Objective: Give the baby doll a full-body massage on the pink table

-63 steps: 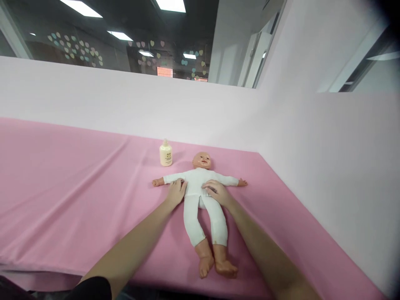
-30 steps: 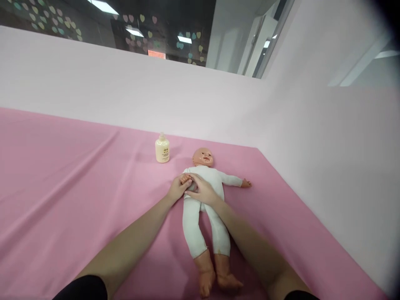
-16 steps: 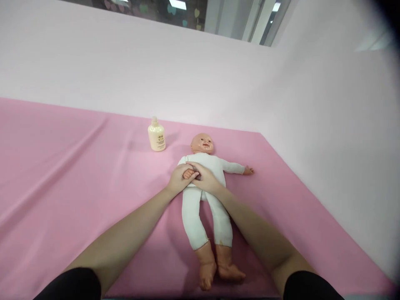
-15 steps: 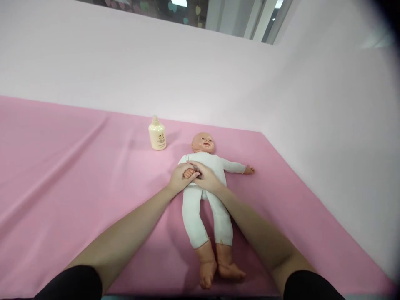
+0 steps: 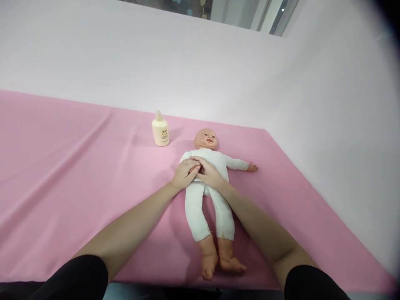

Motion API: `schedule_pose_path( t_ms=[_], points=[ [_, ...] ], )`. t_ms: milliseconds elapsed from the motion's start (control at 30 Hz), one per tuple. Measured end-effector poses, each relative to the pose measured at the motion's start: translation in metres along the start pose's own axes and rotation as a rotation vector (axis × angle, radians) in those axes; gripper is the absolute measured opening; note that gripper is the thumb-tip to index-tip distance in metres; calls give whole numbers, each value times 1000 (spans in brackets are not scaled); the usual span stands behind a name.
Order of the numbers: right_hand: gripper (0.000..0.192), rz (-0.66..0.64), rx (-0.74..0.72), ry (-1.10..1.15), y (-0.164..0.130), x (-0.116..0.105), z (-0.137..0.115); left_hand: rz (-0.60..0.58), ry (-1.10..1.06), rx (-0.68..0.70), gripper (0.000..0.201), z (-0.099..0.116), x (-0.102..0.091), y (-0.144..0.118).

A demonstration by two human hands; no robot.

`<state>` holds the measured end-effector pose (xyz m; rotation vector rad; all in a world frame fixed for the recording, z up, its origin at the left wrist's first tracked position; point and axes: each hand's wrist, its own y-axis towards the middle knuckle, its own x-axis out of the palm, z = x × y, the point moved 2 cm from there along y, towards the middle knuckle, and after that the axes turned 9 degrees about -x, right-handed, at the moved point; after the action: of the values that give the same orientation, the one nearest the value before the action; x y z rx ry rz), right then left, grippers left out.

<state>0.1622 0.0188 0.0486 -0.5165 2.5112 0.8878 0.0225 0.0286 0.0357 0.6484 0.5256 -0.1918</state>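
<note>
Change: The doll's arm on the left side of the view, spread out flat on the cloth two seconds ago, is now folded across the chest of the doll [image 5: 208,188], its small hand gathered under the person's two hands.
Camera: The view is tipped further down than before; less of the ceiling windows is seen.
Meaning: A judgement only: the arm is being drawn in and held on the chest rather than left at rest, so the handling of that limb appears under way, not finished.
Left hand [image 5: 184,174]: It is laid on the doll's chest from the left, fingers curled narrowly around the doll's small hand, which shows pink between the person's fingers.
Right hand [image 5: 210,174]: It is laid across the chest from the right, fingers nearly closed and pressed on the same small hand; whether that hand is pinched or only covered cannot be told.
Doll's position: It is laid on its back on the pink cloth [image 5: 62,166], head toward the far wall, legs toward the person, bare feet near the front edge. The other arm is stretched out to the right.
Bottle [image 5: 160,129]: A cream-coloured bottle is stood upright near the doll's head, to its left, apart from both hands.
Backdrop [image 5: 328,104]: Pale panels are set behind and to the right of the cloth.
</note>
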Motion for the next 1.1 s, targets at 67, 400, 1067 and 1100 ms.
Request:
schedule_pose_path(
  t_ms=[67, 400, 1067, 1100],
  points=[
    [53, 1, -8, -6, 0, 0, -1, -24, 29, 25, 33, 1, 0, 0],
    [56, -2, -2, -30, 1, 0, 1, 29, -14, -53, 18, -4, 4, 3],
    [52, -8, 39, -16, 1, 2, 3, 33, -192, -117, 40, -4, 0, -1],
    [52, -9, 38, -16, 1, 2, 3, 31, -182, -113, 39, -4, 0, -1]
  ],
)
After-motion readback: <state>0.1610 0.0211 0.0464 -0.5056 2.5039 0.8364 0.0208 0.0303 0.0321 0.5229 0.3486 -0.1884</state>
